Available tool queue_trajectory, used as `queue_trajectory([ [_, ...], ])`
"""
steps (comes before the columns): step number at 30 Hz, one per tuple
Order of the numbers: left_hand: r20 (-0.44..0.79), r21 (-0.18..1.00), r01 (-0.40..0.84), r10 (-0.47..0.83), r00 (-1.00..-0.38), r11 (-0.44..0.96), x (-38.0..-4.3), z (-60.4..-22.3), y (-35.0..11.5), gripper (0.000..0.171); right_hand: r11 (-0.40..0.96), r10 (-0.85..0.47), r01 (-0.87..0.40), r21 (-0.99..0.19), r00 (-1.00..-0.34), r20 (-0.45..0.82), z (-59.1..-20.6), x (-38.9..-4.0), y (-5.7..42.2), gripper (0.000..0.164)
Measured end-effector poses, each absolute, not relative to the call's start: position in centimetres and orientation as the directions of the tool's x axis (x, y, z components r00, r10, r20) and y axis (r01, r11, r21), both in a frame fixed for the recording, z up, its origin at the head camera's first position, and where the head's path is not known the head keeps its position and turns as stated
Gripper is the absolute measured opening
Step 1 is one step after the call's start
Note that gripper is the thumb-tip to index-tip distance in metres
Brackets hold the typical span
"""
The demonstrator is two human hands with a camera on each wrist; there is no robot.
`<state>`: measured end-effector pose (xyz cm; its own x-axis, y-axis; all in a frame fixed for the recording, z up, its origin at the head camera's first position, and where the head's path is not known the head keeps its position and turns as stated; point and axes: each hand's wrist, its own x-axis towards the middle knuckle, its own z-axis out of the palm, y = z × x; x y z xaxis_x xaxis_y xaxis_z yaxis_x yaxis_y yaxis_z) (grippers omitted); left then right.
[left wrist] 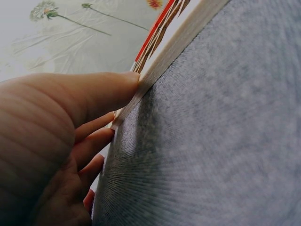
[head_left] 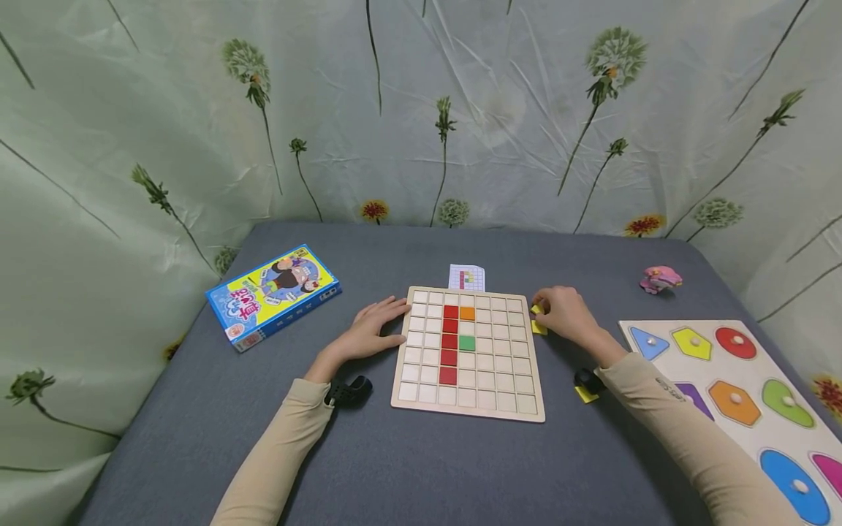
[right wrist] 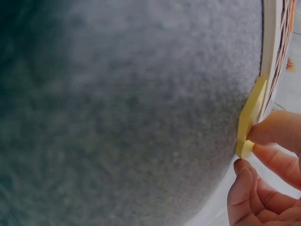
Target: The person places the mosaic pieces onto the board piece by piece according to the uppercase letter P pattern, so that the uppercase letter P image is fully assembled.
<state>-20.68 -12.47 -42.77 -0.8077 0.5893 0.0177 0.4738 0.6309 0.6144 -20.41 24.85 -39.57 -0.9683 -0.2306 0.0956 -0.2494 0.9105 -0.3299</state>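
A wooden grid board (head_left: 467, 414) lies flat in front of me. Several red tiles (head_left: 449, 358) form a column in it, with an orange tile (head_left: 467, 313) and a green tile (head_left: 466, 343) just right of them. My left hand (head_left: 368, 330) rests at the board's left edge, its fingers extended; thumb and fingertips touch the edge in the left wrist view. Beyond the right edge, my right hand (head_left: 566, 315) pinches a yellow tile (right wrist: 244, 149) between thumb and index finger. Another yellow tile (right wrist: 250, 113) lies beside it, against the board.
A gridded pattern card (head_left: 467, 277) lies behind the board. At the left is a blue and yellow box (head_left: 272, 296). A shape puzzle board (head_left: 697, 372) lies at the right, with a pink object (head_left: 661, 279) behind it. More yellow (head_left: 586, 394) shows under my right wrist.
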Motion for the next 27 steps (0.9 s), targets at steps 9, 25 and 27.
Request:
queue_trajectory([
  [9, 0.017, 0.610, 0.478, 0.593, -0.805, 0.632, -20.7, -43.0, -12.4, 0.063, 0.907, -0.217, -0.256, -0.334, -0.965, 0.150, -39.1, -19.9, 24.7, 0.023],
  [25, 0.008, 0.607, 0.470, 0.586, -0.810, 0.641, -20.9, -43.1, -12.5, 0.063, 0.864, -0.307, -0.355, -0.358, -0.934, 0.185, -38.7, -19.7, 22.4, 0.025],
  [27, 0.013, 0.611, 0.471, 0.586, -0.810, 0.637, -20.9, -43.2, -12.5, 0.063, 0.861, -0.310, -0.361, -0.359, -0.931, 0.193, -38.8, -19.7, 22.0, 0.024],
])
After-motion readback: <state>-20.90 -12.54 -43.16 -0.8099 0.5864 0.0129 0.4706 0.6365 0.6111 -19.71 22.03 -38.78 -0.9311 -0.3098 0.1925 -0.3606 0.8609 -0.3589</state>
